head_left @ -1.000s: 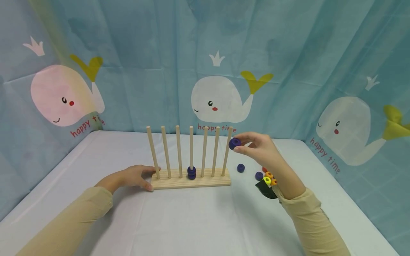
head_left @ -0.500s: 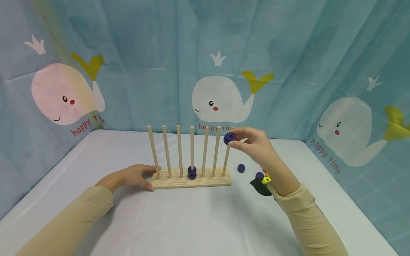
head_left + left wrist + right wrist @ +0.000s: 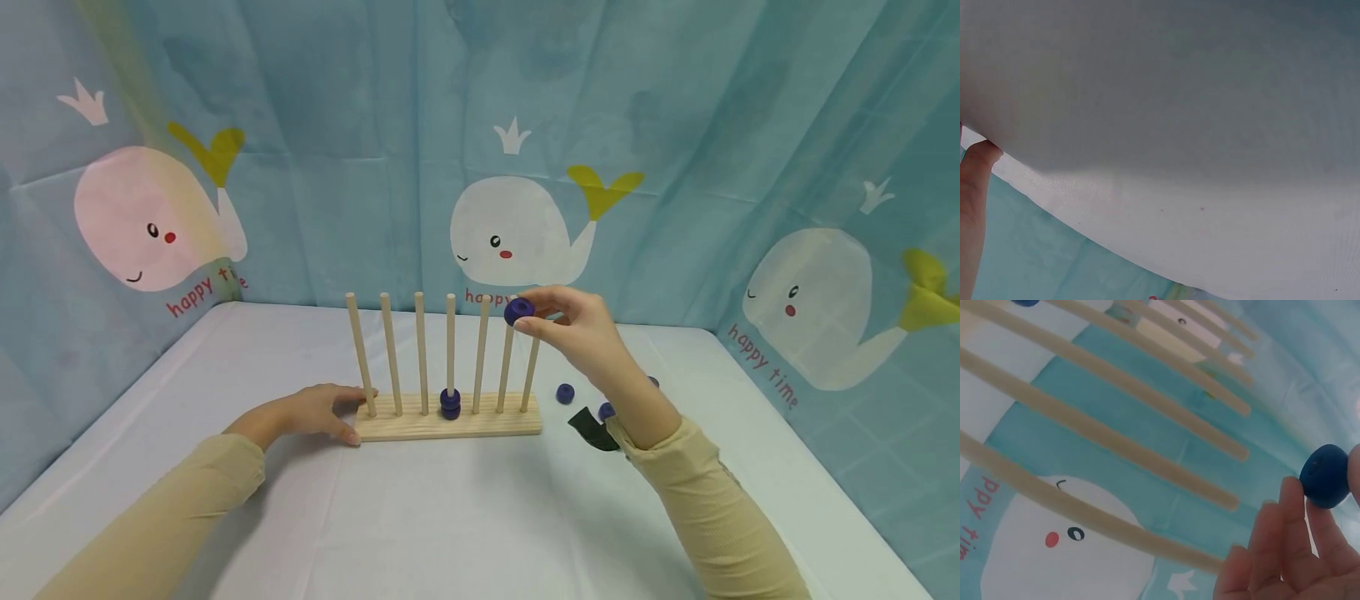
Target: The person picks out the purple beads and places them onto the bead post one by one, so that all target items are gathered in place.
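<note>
A wooden peg rack with several upright dowels stands on the table. Two purple beads are stacked low on its middle dowel. My left hand holds the rack's left end, thumb at the front edge and a finger at the back; in the left wrist view only a finger shows at the left edge. Pinched between thumb and fingertips of my right hand is another purple bead, hole visible, near the top of the second dowel from the right. The right wrist view shows this bead apart from the dowel tips.
Right of the rack lie a loose purple bead, another purple bead and a dark green leaf-shaped piece. My right forearm partly covers that area. A blue whale-print curtain stands behind the white table.
My right hand has moved left and slightly up with the purple bead, from beside the rightmost dowel to the one next to it. Its forearm now hides the coloured beads. The left hand stays put.
</note>
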Demonstrator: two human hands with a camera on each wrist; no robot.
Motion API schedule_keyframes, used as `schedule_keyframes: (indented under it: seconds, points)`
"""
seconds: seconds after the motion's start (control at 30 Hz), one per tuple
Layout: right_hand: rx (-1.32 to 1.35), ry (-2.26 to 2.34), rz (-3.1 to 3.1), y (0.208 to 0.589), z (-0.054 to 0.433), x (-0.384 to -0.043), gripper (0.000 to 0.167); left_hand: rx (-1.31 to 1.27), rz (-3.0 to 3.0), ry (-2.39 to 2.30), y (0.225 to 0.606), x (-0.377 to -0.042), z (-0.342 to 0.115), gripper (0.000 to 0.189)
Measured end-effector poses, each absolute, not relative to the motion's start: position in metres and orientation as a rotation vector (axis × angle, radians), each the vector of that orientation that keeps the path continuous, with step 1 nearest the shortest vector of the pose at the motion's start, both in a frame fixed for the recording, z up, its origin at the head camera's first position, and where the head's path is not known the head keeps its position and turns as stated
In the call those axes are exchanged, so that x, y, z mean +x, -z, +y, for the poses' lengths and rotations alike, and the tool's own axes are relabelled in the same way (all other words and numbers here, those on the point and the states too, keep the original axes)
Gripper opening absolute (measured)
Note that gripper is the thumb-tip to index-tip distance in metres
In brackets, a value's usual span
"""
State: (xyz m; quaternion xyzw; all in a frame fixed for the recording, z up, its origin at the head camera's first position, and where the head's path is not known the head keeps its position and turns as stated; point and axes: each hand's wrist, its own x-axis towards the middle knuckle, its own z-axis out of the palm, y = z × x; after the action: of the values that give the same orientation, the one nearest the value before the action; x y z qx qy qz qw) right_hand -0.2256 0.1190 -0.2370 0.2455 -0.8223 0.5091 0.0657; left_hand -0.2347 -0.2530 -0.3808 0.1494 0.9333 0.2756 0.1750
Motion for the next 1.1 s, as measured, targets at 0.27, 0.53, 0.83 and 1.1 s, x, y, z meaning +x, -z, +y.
schedule_keyframes:
  seconds: [0.27, 0.53, 0.83, 1.1]
  points:
    - [0.757, -1.529, -2.475, 0.238, 0.107, -0.227, 0.030, 0.426, 2.643, -0.784, 0.381, -0.236, -0.254, 0.084]
    - [0.801, -1.463, -2.449, 0.236, 0.099, -0.229, 0.032, 0.428, 2.669, -0.739, 0.380, -0.236, -0.255, 0.085]
    - [0.864, -1.400, -2.386, 0.232, 0.087, -0.233, 0.034, 0.451, 2.666, -0.750, 0.378, -0.234, -0.254, 0.083]
    - [0.842, -1.435, -2.418, 0.230, 0.079, -0.237, 0.036, 0.445, 2.658, -0.755, 0.380, -0.234, -0.254, 0.083]
